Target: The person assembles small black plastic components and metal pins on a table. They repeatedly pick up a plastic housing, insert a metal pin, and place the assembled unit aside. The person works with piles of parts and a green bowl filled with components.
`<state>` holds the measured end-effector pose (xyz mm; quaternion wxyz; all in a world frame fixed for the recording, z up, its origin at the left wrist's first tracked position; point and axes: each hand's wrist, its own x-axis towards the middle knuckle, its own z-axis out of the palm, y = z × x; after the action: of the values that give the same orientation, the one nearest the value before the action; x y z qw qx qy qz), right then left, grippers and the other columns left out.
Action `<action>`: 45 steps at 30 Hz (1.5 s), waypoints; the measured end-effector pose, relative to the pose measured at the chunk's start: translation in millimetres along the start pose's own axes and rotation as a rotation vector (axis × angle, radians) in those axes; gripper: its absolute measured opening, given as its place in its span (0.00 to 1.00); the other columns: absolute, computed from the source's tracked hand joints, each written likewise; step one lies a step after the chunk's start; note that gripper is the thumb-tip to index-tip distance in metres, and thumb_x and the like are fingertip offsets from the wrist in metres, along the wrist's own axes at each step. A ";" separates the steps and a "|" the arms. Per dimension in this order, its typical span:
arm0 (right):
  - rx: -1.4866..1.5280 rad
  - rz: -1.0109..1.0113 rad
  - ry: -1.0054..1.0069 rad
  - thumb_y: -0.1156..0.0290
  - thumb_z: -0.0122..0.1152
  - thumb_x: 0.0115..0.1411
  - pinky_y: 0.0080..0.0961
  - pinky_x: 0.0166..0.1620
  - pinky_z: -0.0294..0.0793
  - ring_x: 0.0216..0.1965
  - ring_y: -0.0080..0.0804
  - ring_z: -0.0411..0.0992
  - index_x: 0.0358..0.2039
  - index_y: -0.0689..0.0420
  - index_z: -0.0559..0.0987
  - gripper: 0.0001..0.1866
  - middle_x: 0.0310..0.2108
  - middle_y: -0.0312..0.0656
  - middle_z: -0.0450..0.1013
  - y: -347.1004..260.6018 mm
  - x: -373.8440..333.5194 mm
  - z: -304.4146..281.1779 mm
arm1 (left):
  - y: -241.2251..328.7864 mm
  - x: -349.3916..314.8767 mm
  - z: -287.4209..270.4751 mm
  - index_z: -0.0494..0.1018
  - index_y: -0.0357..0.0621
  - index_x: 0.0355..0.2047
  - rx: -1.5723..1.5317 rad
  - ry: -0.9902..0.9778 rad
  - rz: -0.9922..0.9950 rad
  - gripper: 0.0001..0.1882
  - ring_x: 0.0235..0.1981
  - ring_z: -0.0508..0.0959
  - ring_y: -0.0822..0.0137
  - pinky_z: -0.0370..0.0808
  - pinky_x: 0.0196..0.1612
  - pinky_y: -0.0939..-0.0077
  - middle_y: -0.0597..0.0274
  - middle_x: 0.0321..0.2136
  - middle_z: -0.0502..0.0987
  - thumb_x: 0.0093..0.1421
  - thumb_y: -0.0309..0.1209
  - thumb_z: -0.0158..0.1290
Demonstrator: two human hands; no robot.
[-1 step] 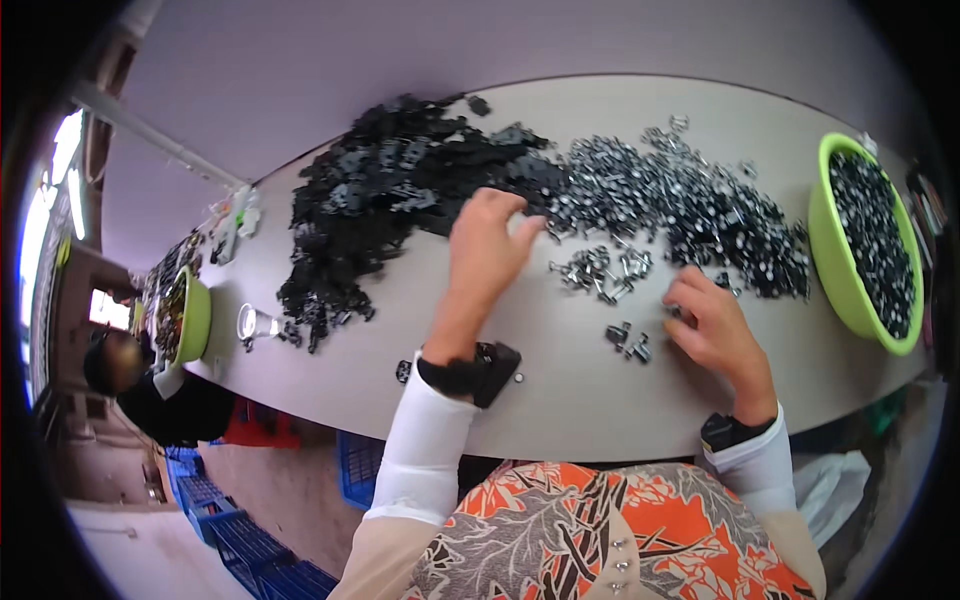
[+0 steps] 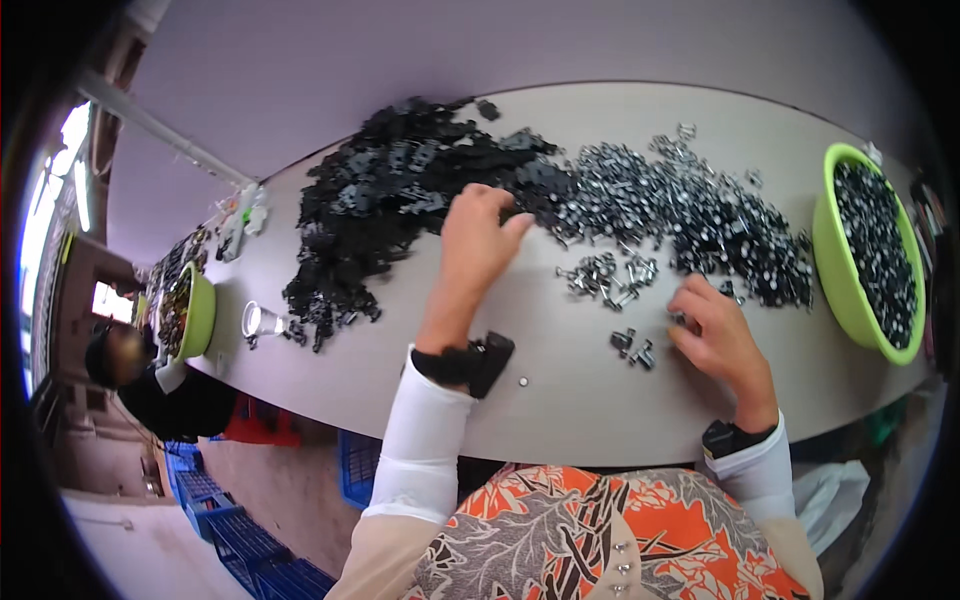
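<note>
My left hand [image 2: 474, 245] hovers at the near edge of a heap of flat black pieces [image 2: 375, 190], its thumb apart from the bent fingers. Whether a dark piece touches its fingertips is hard to make out. Farther right, the fingers of my right hand [image 2: 715, 335] curl round a small dark, shiny part [image 2: 681, 319], mostly hidden. Just left of that hand lie a few dark metal fittings [image 2: 632, 348]. Beyond them is a small group of silver, pin-like metal parts [image 2: 608, 277]. A large pile of shiny metal parts [image 2: 640, 195] spreads behind.
A green basin [image 2: 835, 285] full of dark metal parts stands at the right. On the left are a clear cup [image 2: 262, 320] and another green basin [image 2: 203, 318], with a person [image 2: 175, 400] near it. Blue crates [image 2: 245, 545] sit below the table [image 2: 575, 425].
My left hand has shifted slightly left along the black heap, and its forearm now covers a dark round piece near the wrist. The right hand stays almost in place.
</note>
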<state>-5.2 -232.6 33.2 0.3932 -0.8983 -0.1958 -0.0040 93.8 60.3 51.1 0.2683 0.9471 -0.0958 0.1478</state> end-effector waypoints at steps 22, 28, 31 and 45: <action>0.006 -0.058 -0.031 0.81 0.57 0.46 0.29 0.27 0.68 0.22 0.38 0.70 0.31 0.64 0.73 0.09 0.30 0.44 0.67 -9.7 2.2 8.8 | -22.9 -52.6 -32.0 0.72 0.42 0.51 0.193 -0.295 -0.092 0.32 0.54 0.70 0.48 0.69 0.55 0.63 0.44 0.56 0.65 0.46 0.42 0.64; 0.015 -0.085 -0.030 0.80 0.57 0.46 0.30 0.27 0.68 0.23 0.39 0.69 0.31 0.63 0.72 0.09 0.29 0.44 0.66 -0.7 5.1 10.9 | -3.8 -71.1 -42.7 0.64 0.42 0.58 -0.102 -0.217 0.023 0.39 0.57 0.68 0.49 0.66 0.57 0.65 0.47 0.61 0.60 0.46 0.35 0.65; 0.033 -0.056 -0.035 0.82 0.56 0.46 0.28 0.27 0.68 0.22 0.37 0.69 0.31 0.63 0.72 0.09 0.30 0.43 0.66 -2.8 2.1 10.4 | -5.9 -81.8 -56.8 0.69 0.42 0.54 -0.091 -0.140 0.001 0.33 0.58 0.67 0.51 0.64 0.58 0.65 0.46 0.58 0.64 0.48 0.35 0.64; 0.018 -0.096 -0.048 0.82 0.57 0.46 0.27 0.25 0.65 0.19 0.34 0.66 0.31 0.64 0.73 0.09 0.30 0.42 0.67 -4.0 0.9 18.1 | -45.2 -222.5 -48.7 0.76 0.42 0.42 0.016 -0.001 -0.174 0.23 0.58 0.66 0.51 0.63 0.59 0.62 0.51 0.55 0.69 0.43 0.27 0.65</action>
<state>-8.5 -217.1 23.6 0.3959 -0.8842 -0.2480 0.0005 -114.2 147.0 -4.8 0.2726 0.9540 -0.0121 0.1241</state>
